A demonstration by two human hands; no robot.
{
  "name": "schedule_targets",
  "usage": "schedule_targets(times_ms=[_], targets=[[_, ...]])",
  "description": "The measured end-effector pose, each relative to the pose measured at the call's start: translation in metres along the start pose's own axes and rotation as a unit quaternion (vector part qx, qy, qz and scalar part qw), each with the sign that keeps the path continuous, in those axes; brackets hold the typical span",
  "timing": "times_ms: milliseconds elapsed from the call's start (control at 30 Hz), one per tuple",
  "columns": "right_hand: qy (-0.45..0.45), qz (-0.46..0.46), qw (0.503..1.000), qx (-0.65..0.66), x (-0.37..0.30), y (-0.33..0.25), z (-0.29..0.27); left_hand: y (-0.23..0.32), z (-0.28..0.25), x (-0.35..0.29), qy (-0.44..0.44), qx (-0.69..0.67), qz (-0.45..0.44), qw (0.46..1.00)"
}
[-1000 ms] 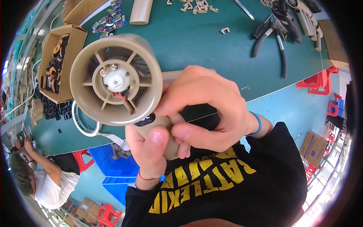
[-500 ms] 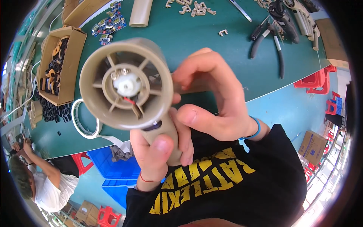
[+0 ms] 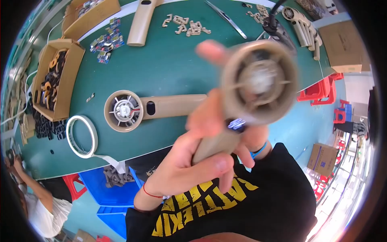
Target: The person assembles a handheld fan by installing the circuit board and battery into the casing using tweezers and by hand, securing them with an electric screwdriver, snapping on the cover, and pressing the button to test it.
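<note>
A beige handheld fan point(image 3: 219, 146), blurred by motion, is raised over the table's near edge with its round head toward me. My left hand point(image 3: 187, 163) wraps its handle, thumb across the front. A small display point(image 3: 236, 124) below the head glows. My right hand point(image 3: 254, 142), with a blue band at the wrist, is mostly hidden behind the fan head; lower fingers show under it, and a smeared fingertip sticks out past its upper left. I cannot tell whether it grips the fan. A second beige fan point(image 3: 175, 107) lies on the green table, left of the held one.
Left are a tape roll point(image 3: 69, 137), a carton of dark rings point(image 3: 76, 80) and circuit boards point(image 3: 107, 40). Farther back lie a beige tube point(image 3: 139, 28), small beige clips point(image 3: 195, 28) and tweezers point(image 3: 227, 20). Several fans point(image 3: 302, 34) sit far right. A person point(image 3: 48, 201) works lower left.
The held fan has moved right, uncovering the fan lying on the table. Its display is now lit. My right hand has gone from beside the fan head to behind it.
</note>
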State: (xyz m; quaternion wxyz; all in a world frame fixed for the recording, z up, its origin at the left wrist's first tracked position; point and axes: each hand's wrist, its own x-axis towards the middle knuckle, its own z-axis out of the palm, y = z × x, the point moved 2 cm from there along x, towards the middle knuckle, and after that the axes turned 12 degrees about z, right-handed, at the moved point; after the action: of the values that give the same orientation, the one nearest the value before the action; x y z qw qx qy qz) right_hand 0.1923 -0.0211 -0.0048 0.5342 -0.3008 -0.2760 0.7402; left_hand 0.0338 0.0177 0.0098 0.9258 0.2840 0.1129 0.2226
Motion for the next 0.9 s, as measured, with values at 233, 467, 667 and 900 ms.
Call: schedule_targets(times_ms=[233,467,667,900], targets=[[-0.225,-0.261,0.938,-0.037,0.010,-0.077,0.018,-0.011,-0.024,-0.021,-0.049,0.111,-0.008,0.993],[-0.099,-0.349,0.921,0.141,-0.013,-0.061,-0.033,-0.008,-0.023,-0.025,-0.036,0.172,0.064,0.982],[-0.024,-0.269,0.958,0.095,0.025,-0.020,0.020,-0.011,-0.016,-0.021,-0.041,0.313,0.186,0.930],[-0.057,-0.164,0.978,0.112,0.035,0.021,0.038,0.006,-0.020,-0.040,0.057,0.315,0.135,0.938]])
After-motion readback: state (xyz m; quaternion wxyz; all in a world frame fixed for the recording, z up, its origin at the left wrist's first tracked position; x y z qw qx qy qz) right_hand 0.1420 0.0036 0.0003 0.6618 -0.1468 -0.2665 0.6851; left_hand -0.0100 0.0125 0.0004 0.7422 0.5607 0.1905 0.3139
